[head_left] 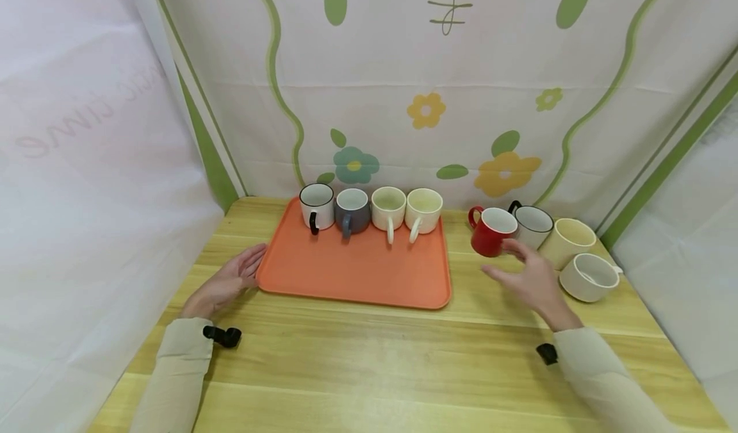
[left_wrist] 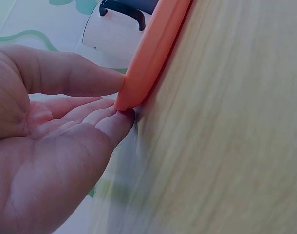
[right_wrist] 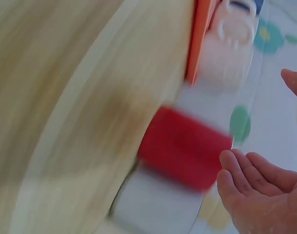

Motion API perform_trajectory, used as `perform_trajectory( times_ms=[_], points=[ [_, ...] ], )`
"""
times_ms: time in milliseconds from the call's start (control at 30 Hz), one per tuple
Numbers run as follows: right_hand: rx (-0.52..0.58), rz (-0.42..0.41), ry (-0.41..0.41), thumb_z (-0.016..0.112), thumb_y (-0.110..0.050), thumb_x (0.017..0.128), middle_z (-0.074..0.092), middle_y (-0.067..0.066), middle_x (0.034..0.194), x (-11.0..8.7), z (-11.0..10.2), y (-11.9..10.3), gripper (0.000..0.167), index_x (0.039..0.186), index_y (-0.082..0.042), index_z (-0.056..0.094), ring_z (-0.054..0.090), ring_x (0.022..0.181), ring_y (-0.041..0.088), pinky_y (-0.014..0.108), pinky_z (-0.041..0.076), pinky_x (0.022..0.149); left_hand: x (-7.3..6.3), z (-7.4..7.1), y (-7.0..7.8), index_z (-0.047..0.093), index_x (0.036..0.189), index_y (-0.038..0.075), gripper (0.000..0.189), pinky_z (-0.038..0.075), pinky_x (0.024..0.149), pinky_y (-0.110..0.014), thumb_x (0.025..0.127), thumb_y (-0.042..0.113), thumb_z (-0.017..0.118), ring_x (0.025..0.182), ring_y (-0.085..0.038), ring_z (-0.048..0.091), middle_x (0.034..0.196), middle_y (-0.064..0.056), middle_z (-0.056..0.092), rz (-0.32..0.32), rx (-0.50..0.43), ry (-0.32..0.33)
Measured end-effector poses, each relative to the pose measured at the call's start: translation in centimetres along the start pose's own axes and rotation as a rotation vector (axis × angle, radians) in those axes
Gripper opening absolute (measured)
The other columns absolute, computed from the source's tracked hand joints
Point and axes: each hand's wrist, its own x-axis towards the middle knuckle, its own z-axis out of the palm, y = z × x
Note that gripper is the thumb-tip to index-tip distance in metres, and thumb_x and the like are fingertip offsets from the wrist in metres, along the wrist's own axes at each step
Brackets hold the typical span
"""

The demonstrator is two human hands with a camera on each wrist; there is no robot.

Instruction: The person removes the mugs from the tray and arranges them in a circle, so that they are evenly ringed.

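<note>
Beside the left edge of an orange tray (head_left: 352, 273), my left hand (head_left: 230, 278) touches the rim with its fingers fairly straight. In the left wrist view the fingertips (left_wrist: 107, 83) meet the tray's rim. My right hand (head_left: 533, 282) is spread just in front of a red mug (head_left: 490, 237), thumb and fingers apart. The red mug (right_wrist: 182, 148) looks blurred in the right wrist view, with the fingertips close to its rim; whether they touch it I cannot tell. Along the tray's back stand a white black-rimmed mug (head_left: 319, 210), a blue-grey mug (head_left: 356, 218) and two cream mugs (head_left: 387, 218).
Right of the red mug stand a white mug with a black handle (head_left: 529, 231), a pale yellow mug (head_left: 565, 247) and a low white cup (head_left: 585, 282). A patterned curtain (head_left: 369, 68) hangs behind the wooden table (head_left: 369, 362), with white cloth at both sides.
</note>
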Motion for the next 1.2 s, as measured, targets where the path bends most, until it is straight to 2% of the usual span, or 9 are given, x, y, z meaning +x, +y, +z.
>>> perform_trajectory(
  times_ms=[167,300,500,600,733,833,900,1033,1200],
  points=[
    [0.112,-0.015,-0.122,0.085,-0.046,0.087,0.063,0.025,0.144,2.0,3.9,-2.8,0.081,0.147,0.0,0.056,0.06,0.135,0.046,0.061,0.047,0.115,0.0,-0.1,-0.1,-0.005,0.168,-0.001,0.098,0.044,0.106,-0.006,0.09,-0.023,0.048,0.162,-0.046,-0.005,0.177,-0.022,-0.007,0.003,0.004,-0.002],
    [0.18,-0.001,-0.183,0.086,-0.046,0.086,0.064,0.023,0.144,3.9,6.6,-4.9,0.078,0.145,-0.002,0.059,0.062,0.134,0.042,0.057,0.048,0.117,0.0,-0.1,-0.1,-0.006,0.168,-0.001,0.097,0.045,0.105,-0.006,0.09,-0.023,0.047,0.162,-0.046,-0.006,0.177,-0.022,-0.007,0.004,0.006,-0.004],
    [0.311,0.111,-0.234,0.082,-0.045,0.091,0.064,0.019,0.146,6.3,9.2,-7.2,0.07,0.144,-0.004,0.061,0.064,0.133,0.038,0.052,0.054,0.113,-0.1,-0.1,0.0,-0.006,0.168,0.0,0.096,0.045,0.105,-0.007,0.092,-0.022,0.047,0.162,-0.046,-0.006,0.177,-0.023,-0.008,0.005,0.004,-0.011],
    [0.382,0.181,-0.234,0.08,-0.042,0.093,0.066,0.018,0.144,7.3,10.3,-7.7,0.065,0.142,-0.004,0.063,0.065,0.131,0.036,0.05,0.054,0.112,-0.1,-0.1,-0.1,-0.006,0.168,0.0,0.096,0.046,0.105,-0.007,0.092,-0.022,0.047,0.162,-0.047,-0.007,0.177,-0.023,-0.008,0.008,0.002,-0.014],
    [0.432,0.293,-0.216,0.079,-0.048,0.092,0.067,0.015,0.141,8.2,11.5,-8.1,0.063,0.137,-0.005,0.068,0.064,0.128,0.031,0.046,0.053,0.112,0.0,-0.1,-0.1,-0.007,0.168,-0.001,0.096,0.046,0.105,-0.007,0.091,-0.023,0.047,0.162,-0.047,-0.007,0.177,-0.023,-0.008,0.01,-0.001,-0.016],
    [0.464,0.343,-0.189,0.076,-0.051,0.094,0.07,0.01,0.132,8.8,12.4,-8.3,0.06,0.129,-0.004,0.072,0.061,0.12,0.025,0.038,0.052,0.105,0.0,-0.1,-0.2,-0.007,0.168,0.0,0.097,0.046,0.105,-0.007,0.091,-0.023,0.047,0.162,-0.047,-0.007,0.177,-0.023,-0.008,0.011,-0.003,-0.016],
    [0.52,0.368,-0.158,0.075,-0.048,0.096,0.07,0.007,0.119,9.1,12.9,-8.6,0.054,0.12,0.0,0.075,0.058,0.111,0.023,0.034,0.05,0.097,0.1,-0.1,-0.2,-0.007,0.168,0.0,0.097,0.046,0.105,-0.007,0.091,-0.023,0.047,0.162,-0.046,-0.007,0.177,-0.023,-0.008,0.013,-0.003,-0.016],
    [0.647,0.414,-0.092,0.071,-0.039,0.1,0.064,-0.001,0.1,9.5,13.7,-9.2,0.041,0.092,0.001,0.076,0.055,0.1,0.02,0.031,0.05,0.088,0.1,-0.2,-0.2,-0.007,0.168,0.0,0.097,0.046,0.105,-0.008,0.091,-0.023,0.047,0.162,-0.047,-0.007,0.177,-0.023,-0.008,0.015,-0.001,-0.017],
    [0.69,0.457,-0.033,0.064,-0.037,0.104,0.06,0.001,0.087,9.8,14.6,-9.5,0.05,0.066,-0.006,0.068,0.051,0.09,0.02,0.03,0.045,0.081,0.1,-0.2,-0.2,-0.006,0.168,-0.001,0.097,0.045,0.106,-0.007,0.091,-0.023,0.047,0.162,-0.047,-0.007,0.177,-0.023,-0.008,0.017,0.0,-0.014]
  ],
)
